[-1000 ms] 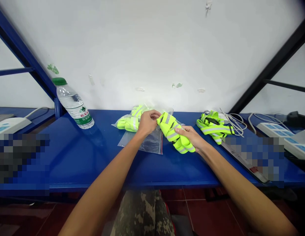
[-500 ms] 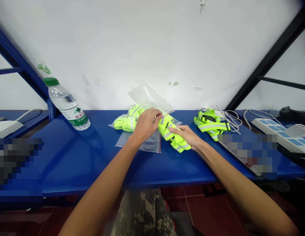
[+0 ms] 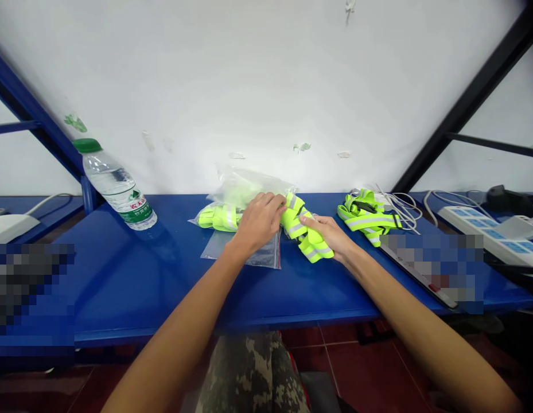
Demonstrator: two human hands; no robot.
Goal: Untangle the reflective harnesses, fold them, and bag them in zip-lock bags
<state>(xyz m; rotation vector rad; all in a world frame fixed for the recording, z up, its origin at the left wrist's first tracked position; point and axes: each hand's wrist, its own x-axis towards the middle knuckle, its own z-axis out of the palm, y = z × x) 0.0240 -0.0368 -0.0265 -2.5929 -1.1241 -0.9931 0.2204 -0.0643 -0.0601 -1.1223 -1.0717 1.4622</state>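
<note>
A folded neon-yellow reflective strap bundle rests on the blue table, held between both hands. My left hand pinches its upper left end, fingers closed. My right hand grips its lower right side, fingers curled on it. An empty clear zip bag lies flat under my left hand. Behind it lie bagged yellow straps, with a loose clear bag standing up over them.
A water bottle with a green cap stands at the left. Another loose yellow strap bundle lies at the right beside white cables. Power strips sit far right. Blue and black frame bars slant at both sides.
Both hands and the strap bundle shifted slightly away, toward the wall. The loose clear bag behind rose up half a second ago and now sags lower. The view shifted a little.
</note>
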